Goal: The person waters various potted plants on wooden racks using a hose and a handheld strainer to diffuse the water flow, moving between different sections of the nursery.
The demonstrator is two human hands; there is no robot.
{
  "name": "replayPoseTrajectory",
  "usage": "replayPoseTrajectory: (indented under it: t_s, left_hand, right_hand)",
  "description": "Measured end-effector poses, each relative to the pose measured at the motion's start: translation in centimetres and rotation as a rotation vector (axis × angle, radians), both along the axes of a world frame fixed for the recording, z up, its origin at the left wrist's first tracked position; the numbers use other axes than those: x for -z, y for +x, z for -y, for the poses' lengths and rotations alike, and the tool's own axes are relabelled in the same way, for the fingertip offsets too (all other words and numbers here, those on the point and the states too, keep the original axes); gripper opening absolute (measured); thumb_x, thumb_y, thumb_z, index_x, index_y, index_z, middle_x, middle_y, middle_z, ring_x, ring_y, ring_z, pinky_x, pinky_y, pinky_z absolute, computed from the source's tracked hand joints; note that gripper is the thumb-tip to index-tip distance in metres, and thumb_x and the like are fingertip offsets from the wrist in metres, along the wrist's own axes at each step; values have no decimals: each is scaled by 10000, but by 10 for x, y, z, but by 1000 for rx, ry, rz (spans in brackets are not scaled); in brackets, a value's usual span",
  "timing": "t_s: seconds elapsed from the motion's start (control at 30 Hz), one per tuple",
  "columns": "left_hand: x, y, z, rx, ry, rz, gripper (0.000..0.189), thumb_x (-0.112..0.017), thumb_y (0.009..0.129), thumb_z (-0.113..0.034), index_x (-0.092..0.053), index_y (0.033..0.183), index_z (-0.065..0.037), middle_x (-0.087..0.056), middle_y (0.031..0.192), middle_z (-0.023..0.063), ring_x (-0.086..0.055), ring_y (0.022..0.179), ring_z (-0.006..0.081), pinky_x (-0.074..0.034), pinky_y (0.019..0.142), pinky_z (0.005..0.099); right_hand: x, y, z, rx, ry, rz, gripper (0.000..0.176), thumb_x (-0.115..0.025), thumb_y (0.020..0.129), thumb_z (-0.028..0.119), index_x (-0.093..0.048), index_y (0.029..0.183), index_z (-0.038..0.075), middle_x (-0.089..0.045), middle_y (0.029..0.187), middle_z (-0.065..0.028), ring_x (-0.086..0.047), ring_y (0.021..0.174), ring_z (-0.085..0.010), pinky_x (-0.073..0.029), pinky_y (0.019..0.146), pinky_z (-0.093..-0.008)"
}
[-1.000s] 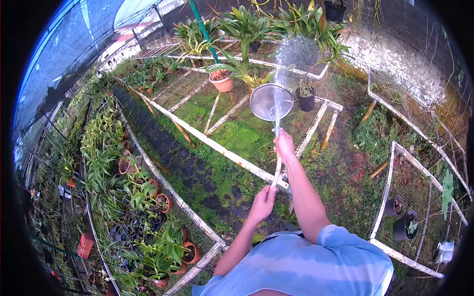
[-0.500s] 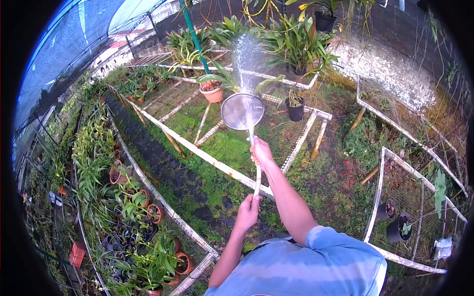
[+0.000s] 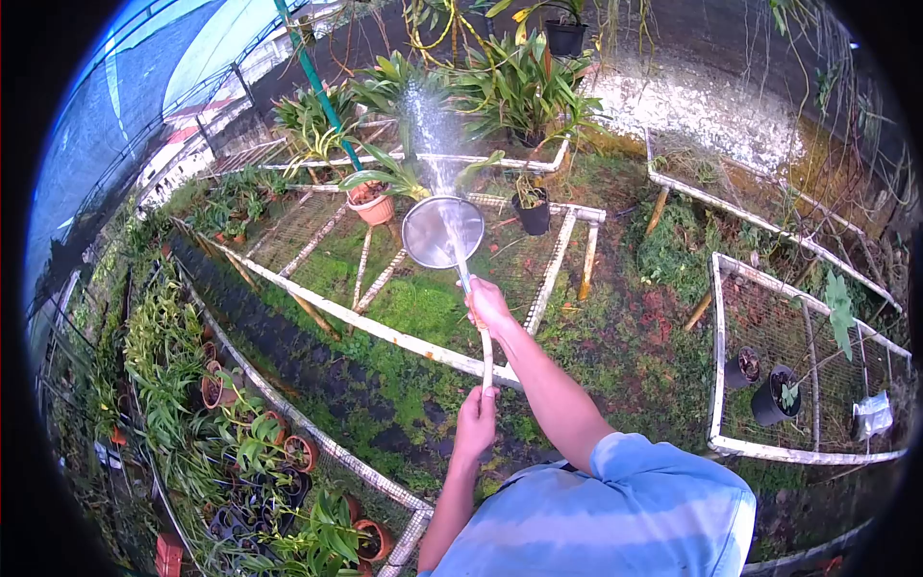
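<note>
A pale hose (image 3: pixel 486 360) ends in a wide round sprayer head (image 3: pixel 443 232), from which water sprays forward over the plants. My right hand (image 3: pixel 488 303) is wrapped round the hose just below the sprayer's neck. Lower down, my left hand (image 3: pixel 476 415) grips the same hose. Beyond the sprayer stands a terracotta pot (image 3: pixel 371 206) with a broad-leaved plant, on a mesh bench (image 3: pixel 385 332) with a white frame. A black pot (image 3: pixel 532 213) sits to the right of the sprayer head on that bench.
Potted plants (image 3: pixel 299 453) crowd a long bench at the left. At the right, black pots (image 3: pixel 775 396) and a plastic bag (image 3: pixel 873 415) rest on another mesh bench (image 3: pixel 719 356). A green pole (image 3: pixel 317 82) rises at the back; a black pot (image 3: pixel 565 38) hangs above.
The view has turned slightly to the right, so the benches and pots sit further left in it. Both hands still hold the hose, and the sprayer head appears slightly lower and further left.
</note>
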State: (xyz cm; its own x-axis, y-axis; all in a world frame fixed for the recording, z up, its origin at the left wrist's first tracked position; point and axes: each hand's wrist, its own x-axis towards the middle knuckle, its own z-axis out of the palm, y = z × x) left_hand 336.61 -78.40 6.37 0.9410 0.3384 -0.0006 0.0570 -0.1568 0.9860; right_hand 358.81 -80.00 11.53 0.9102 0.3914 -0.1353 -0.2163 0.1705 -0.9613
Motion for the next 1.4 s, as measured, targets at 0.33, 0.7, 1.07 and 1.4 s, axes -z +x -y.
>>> replayPoseTrajectory:
  t_s: [0.33,0.7,1.07,1.4]
  left_hand:
    - [13,-33,2,156,-89,-56,270,-444,1033,-273,-575,1039,-36,-356,593,-91,-304,491,8,-236,434,209]
    - [28,-74,14,306,-142,-107,248,-452,1027,-248,-584,1040,-38,-379,606,-79,-331,514,12,-253,449,213]
    - [25,-95,11,288,-39,-80,278,-473,1013,-274,-609,1048,-34,-429,609,-46,-381,529,48,-315,474,249]
    - [27,-101,3,220,-20,-48,286,-474,1013,-271,-617,1067,-29,-448,613,-21,-413,546,70,-353,501,278]
  right_hand:
    - [25,-36,33,182,38,-79,416,-342,1023,326,-613,1155,40,-460,669,-16,-436,480,-113,-401,451,-268]
    - [29,-89,79,340,37,-143,383,-373,1003,317,-616,1101,37,-473,601,-5,-455,426,-118,-371,383,-283]
    - [41,-101,78,339,31,-109,368,-399,968,321,-621,1109,63,-471,611,-15,-440,414,-122,-370,376,-287]
    - [41,-102,53,329,65,-60,366,-356,979,244,-644,1058,33,-445,607,2,-416,453,-105,-408,423,-280]
